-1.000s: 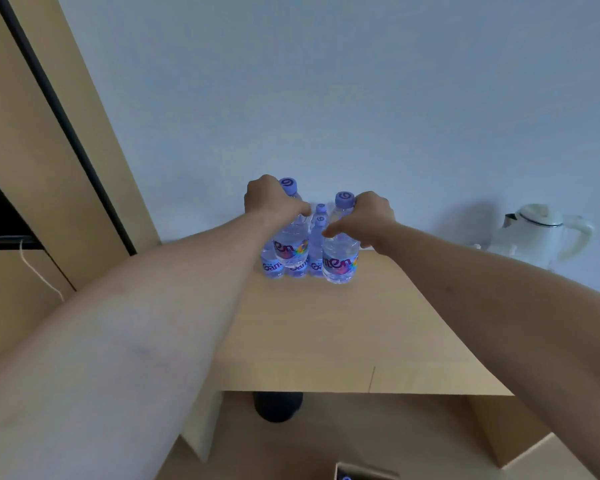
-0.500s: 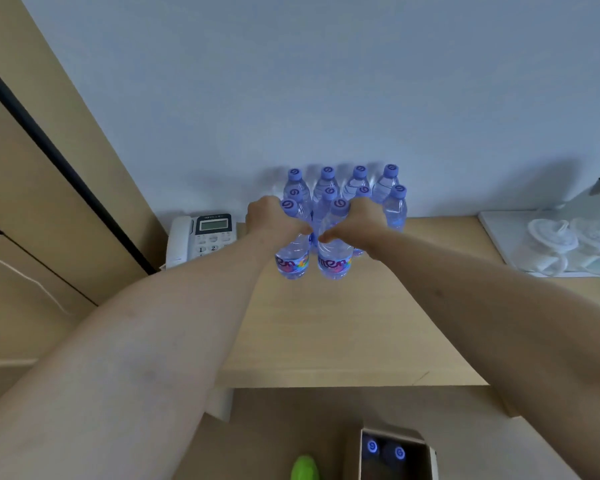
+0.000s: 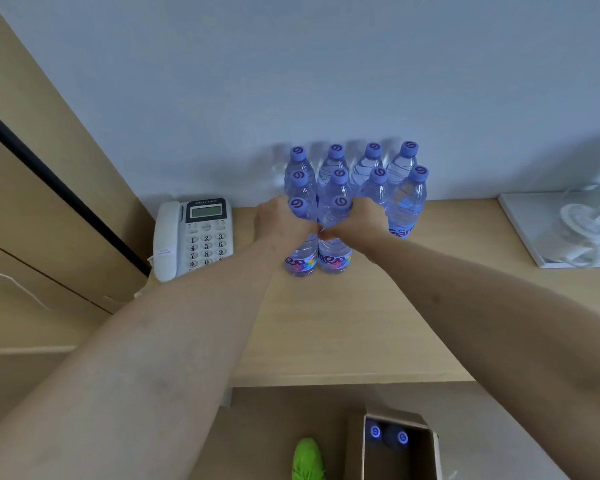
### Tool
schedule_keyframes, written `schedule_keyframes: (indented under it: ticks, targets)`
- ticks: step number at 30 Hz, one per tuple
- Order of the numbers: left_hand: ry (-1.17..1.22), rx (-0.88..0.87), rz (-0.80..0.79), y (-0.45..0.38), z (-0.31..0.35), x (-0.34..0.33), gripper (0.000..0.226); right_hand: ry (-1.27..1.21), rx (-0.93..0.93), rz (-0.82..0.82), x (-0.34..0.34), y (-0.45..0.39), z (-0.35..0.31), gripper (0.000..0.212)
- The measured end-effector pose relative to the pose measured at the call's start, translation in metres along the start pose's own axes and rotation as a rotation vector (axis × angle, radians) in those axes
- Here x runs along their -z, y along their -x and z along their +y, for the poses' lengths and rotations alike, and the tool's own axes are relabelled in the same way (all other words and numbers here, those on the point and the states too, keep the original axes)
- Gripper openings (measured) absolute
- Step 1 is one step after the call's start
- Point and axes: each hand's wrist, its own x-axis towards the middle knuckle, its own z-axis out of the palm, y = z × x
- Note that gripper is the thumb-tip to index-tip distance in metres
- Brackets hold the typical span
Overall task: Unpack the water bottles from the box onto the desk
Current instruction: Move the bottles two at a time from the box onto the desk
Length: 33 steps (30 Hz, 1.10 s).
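Note:
Several clear water bottles with purple caps (image 3: pixel 373 174) stand in rows against the wall on the wooden desk (image 3: pixel 326 323). My left hand (image 3: pixel 279 225) grips the upper part of the front left bottle (image 3: pixel 300 261), and my right hand (image 3: pixel 359 220) grips the front right bottle (image 3: pixel 335 259) beside it. Both bottles stand upright on the desk, touching each other. Below the desk's front edge, an open cardboard box (image 3: pixel 426 445) on the floor shows two more purple caps (image 3: pixel 388 434) inside.
A white desk telephone (image 3: pixel 191 237) sits left of the bottles. A white tray with white cups (image 3: pixel 568 230) is at the right. A tan cabinet panel stands at the far left. A green shoe (image 3: pixel 307 459) is on the floor beside the box.
The view has tilted down, bringing the phone, back rows of bottles and the box into sight. Both hands have lowered their two bottles to stand on the desk in front of the rows.

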Motion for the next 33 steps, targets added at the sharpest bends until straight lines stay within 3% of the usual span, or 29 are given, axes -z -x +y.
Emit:
schedule_keyframes:
  ticks: [6,13,17,21,27,30,33]
  targets:
    - [-0.076,-0.048,-0.106,-0.006,0.002,0.004,0.037,0.05,-0.001,-0.032,0.002,-0.004,-0.001,0.069]
    - [-0.05,-0.063,-0.298,-0.007,0.003,0.014,0.029,0.092,0.053,-0.088,0.009,0.001,0.005,0.067]
    - [-0.017,-0.098,-0.416,-0.004,-0.001,0.022,0.027,0.103,0.1,-0.035,0.01,0.006,0.006,0.059]
    - [-0.076,-0.138,-0.286,0.002,-0.004,0.02,0.012,0.095,0.107,-0.006,0.01,0.009,0.004,0.051]
    - [0.094,-0.113,-0.316,0.01,-0.01,0.019,0.051,0.06,0.097,-0.057,0.018,0.008,0.003,0.035]
    - [-0.041,-0.096,-0.245,0.015,-0.007,0.019,0.061,0.032,0.114,-0.085,0.022,0.008,0.005,0.045]
    - [-0.014,-0.085,-0.289,0.01,-0.005,0.023,0.054,-0.011,0.122,-0.093,0.023,0.01,0.005,0.054]
